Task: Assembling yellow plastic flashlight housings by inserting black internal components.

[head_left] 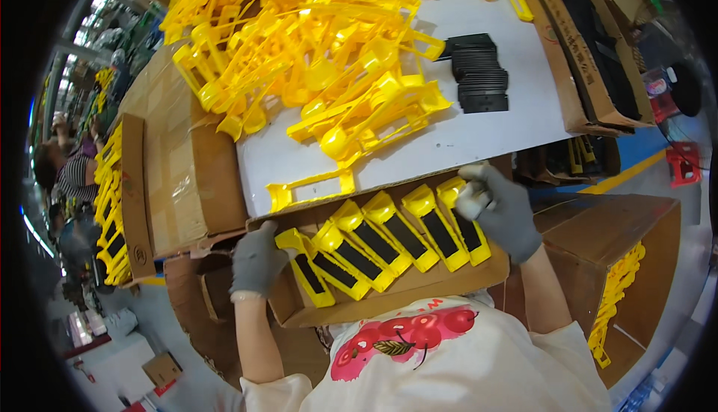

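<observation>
A shallow brown cardboard tray sits at the desk's near edge, holding a row of yellow plastic pieces with black inserts. The left hand — grey-gloved — curls around the tray's left end, touching the leftmost piece. The right hand presses closed fingers on the rightmost piece.

Both forearms bare, entering from lower edge, short white sleeves at shoulders. Left hand in grey glove, fingers curled downward, wrist straight. Right hand in grey glove, raised higher and further forward, fingers bent into loose fist, knuckles facing left.
</observation>
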A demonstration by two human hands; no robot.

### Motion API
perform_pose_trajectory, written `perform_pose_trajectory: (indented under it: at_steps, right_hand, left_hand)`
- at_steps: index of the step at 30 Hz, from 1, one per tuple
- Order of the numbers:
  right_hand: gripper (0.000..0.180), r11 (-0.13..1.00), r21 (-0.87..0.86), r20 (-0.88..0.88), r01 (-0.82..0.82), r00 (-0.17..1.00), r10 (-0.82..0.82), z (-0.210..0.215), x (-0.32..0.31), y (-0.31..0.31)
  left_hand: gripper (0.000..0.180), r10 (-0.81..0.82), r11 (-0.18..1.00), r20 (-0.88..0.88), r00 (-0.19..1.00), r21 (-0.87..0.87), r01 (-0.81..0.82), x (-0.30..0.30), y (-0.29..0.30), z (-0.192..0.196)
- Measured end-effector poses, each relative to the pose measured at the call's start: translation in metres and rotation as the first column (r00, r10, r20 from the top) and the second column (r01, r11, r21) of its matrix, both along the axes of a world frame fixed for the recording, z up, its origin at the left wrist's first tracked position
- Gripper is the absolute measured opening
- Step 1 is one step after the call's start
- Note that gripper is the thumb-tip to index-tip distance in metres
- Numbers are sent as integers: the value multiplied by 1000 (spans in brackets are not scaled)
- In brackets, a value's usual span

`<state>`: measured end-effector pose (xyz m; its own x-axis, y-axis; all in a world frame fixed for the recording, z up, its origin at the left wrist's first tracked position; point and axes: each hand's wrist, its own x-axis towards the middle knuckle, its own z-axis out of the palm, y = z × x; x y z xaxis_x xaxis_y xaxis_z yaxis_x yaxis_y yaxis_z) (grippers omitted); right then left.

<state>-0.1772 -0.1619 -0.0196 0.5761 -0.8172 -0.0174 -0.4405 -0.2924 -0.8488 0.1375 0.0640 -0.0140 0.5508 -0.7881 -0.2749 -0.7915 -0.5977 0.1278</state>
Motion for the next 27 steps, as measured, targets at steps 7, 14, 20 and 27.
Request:
perform_pose_trajectory:
  at_steps: [7,14,20,27]
  right_hand:
    - [25,910,-403,-221,94,955,-197,-12,-18,-113]
    - [28,822,-566,-331,-57,929,-164,-49,-7,-147]
    - [26,809,-586,-223,-44,969,-109,-48,-14,-139]
    - [9,935,353,374,-30,921,-112,36,8,-34]
  left_hand:
    - [30,-240,950,100,966,-179,255,59,-56,-7]
    - [19,-106,954,-246,964,-297,29,67,-52,-21]
    - [23,-122,751,-787,605,-472,-462,26,-29,21]
    - [42,-28,658,-936,352,-283,-698,-52,-34,37]
